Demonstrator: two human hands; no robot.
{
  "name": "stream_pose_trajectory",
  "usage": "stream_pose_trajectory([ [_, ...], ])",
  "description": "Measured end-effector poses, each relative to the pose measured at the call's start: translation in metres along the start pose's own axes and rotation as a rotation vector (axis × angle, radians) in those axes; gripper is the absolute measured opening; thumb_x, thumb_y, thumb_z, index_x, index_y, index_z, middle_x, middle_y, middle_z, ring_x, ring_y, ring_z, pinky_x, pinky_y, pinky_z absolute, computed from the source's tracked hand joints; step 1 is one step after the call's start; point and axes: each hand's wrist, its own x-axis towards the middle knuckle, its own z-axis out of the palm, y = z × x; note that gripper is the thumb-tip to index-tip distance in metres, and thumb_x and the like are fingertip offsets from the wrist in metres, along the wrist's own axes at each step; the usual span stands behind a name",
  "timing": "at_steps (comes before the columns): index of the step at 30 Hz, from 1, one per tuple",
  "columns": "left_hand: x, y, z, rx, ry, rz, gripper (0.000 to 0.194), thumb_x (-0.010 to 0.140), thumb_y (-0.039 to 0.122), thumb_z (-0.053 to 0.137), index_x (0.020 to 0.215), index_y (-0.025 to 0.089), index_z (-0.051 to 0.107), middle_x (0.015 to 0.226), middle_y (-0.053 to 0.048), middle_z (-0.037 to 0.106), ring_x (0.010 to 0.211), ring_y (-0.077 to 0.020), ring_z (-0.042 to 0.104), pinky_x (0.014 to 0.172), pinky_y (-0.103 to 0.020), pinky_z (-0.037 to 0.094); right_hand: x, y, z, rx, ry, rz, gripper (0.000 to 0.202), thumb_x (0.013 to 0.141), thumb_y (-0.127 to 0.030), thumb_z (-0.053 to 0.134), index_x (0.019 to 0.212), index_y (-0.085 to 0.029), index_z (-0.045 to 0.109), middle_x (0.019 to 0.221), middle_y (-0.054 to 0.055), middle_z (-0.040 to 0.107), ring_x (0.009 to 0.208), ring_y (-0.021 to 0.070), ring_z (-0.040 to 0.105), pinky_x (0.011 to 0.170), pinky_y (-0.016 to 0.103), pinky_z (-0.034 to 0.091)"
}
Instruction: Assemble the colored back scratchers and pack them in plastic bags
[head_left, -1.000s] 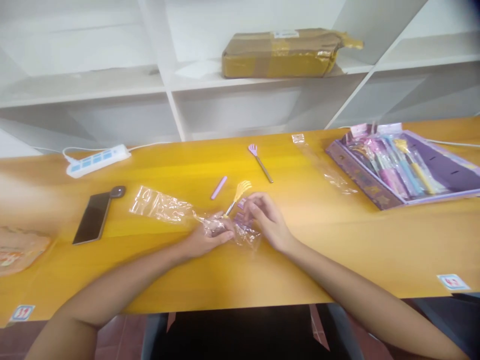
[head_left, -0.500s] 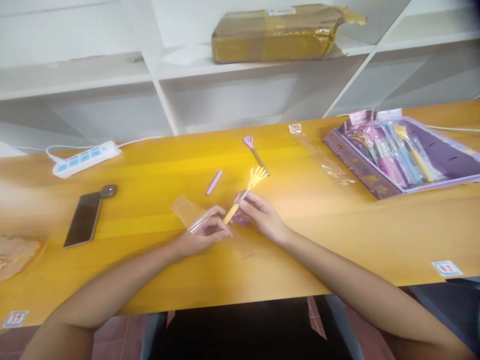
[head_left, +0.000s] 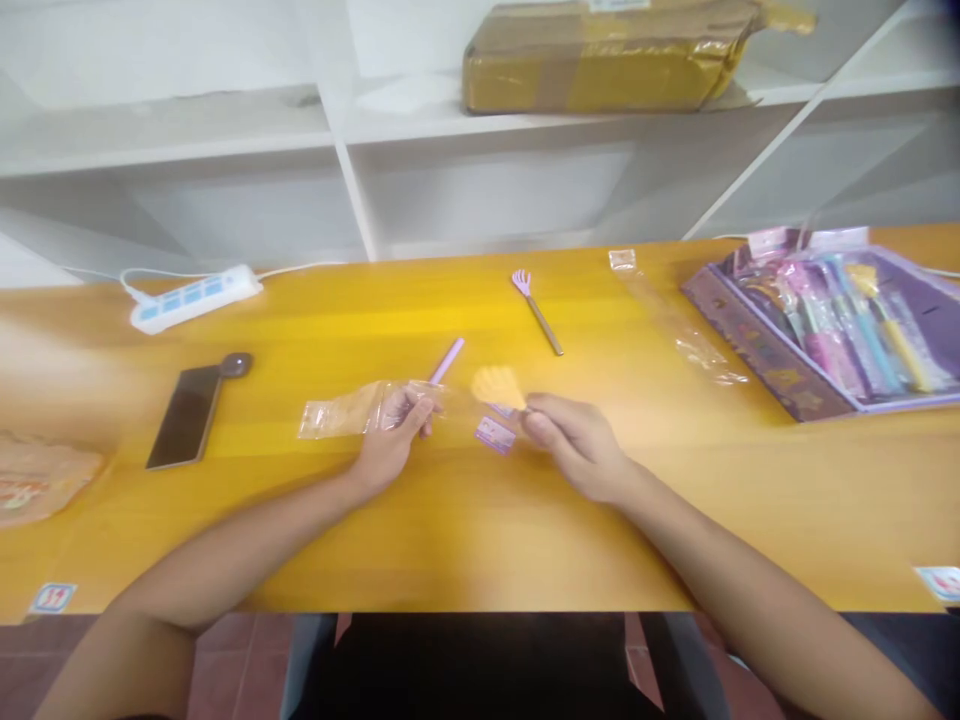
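Note:
My right hand is closed around the shaft of a yellow back scratcher, whose blurred hand-shaped head points left. Its handle is hidden by my fingers. My left hand pinches a clear plastic sleeve that trails off to the left. On the table between my hands lies a small purple printed card. Just beyond my left hand is a loose lilac handle tube. Farther back rests a second back scratcher, with a lilac head and a bare metal shaft.
At the right stands a purple display box of wrapped back scratchers. Another clear wrapper lies beside it. A power strip and a dark phone-like slab are at the left. A taped carton sits on the shelf.
My hands have moved apart. The yellow back scratcher has left my left hand and swung to point left in my right. The plastic sleeve stays in my left hand. The view has shifted slightly.

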Motion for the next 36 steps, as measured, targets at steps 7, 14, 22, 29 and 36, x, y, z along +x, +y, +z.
stream_pose_trajectory([
  [7, 0.000, -0.011, -0.002, -0.026, 0.057, -0.043, 0.048, 0.093, 0.066, 0.078, 0.090, 0.018, 0.074, 0.073, -0.001, 0.067, 0.066, -0.0136, 0.059, 0.066, -0.029, 0.047, 0.003, 0.008, -0.003, -0.346, -0.255, 0.016, 0.032, 0.118, -0.033, 0.040, 0.107, -0.019, 0.066, 0.098, 0.009, 0.074, 0.079, 0.0173, 0.068, 0.076, 0.028, 0.049],
  [14, 0.003, -0.019, -0.002, -0.084, 0.037, -0.079, 0.045, 0.091, 0.061, 0.082, 0.088, 0.017, 0.073, 0.071, 0.000, 0.067, 0.065, -0.0126, 0.060, 0.064, -0.027, 0.048, 0.008, 0.011, -0.009, -0.247, -0.372, 0.109, 0.041, 0.119, -0.039, 0.035, 0.095, -0.019, 0.062, 0.087, 0.006, 0.067, 0.076, 0.0166, 0.062, 0.076, 0.029, 0.044],
  [22, 0.006, -0.005, 0.002, -0.064, -0.064, -0.060, 0.044, 0.091, 0.062, 0.082, 0.091, 0.019, 0.076, 0.072, 0.001, 0.068, 0.061, -0.0109, 0.059, 0.065, -0.026, 0.052, 0.008, 0.013, -0.009, -0.140, -0.393, 0.114, 0.043, 0.119, -0.041, 0.035, 0.088, -0.019, 0.056, 0.080, 0.002, 0.061, 0.070, 0.0137, 0.054, 0.072, 0.028, 0.038],
  [29, 0.006, -0.011, -0.001, -0.032, -0.087, -0.102, 0.044, 0.091, 0.062, 0.083, 0.093, 0.018, 0.078, 0.068, 0.001, 0.068, 0.061, -0.0121, 0.062, 0.067, -0.027, 0.053, 0.009, 0.012, -0.009, -0.115, -0.393, 0.082, 0.041, 0.119, -0.038, 0.037, 0.089, -0.018, 0.058, 0.080, 0.002, 0.062, 0.070, 0.0135, 0.054, 0.073, 0.027, 0.039],
  [36, 0.005, -0.013, -0.002, -0.057, -0.102, -0.157, 0.046, 0.087, 0.062, 0.086, 0.101, 0.018, 0.081, 0.072, -0.001, 0.072, 0.062, -0.0138, 0.065, 0.066, -0.028, 0.054, 0.009, 0.015, -0.009, -0.107, -0.437, 0.081, 0.042, 0.119, -0.038, 0.036, 0.096, -0.018, 0.064, 0.086, 0.004, 0.067, 0.075, 0.0146, 0.058, 0.077, 0.028, 0.042],
])
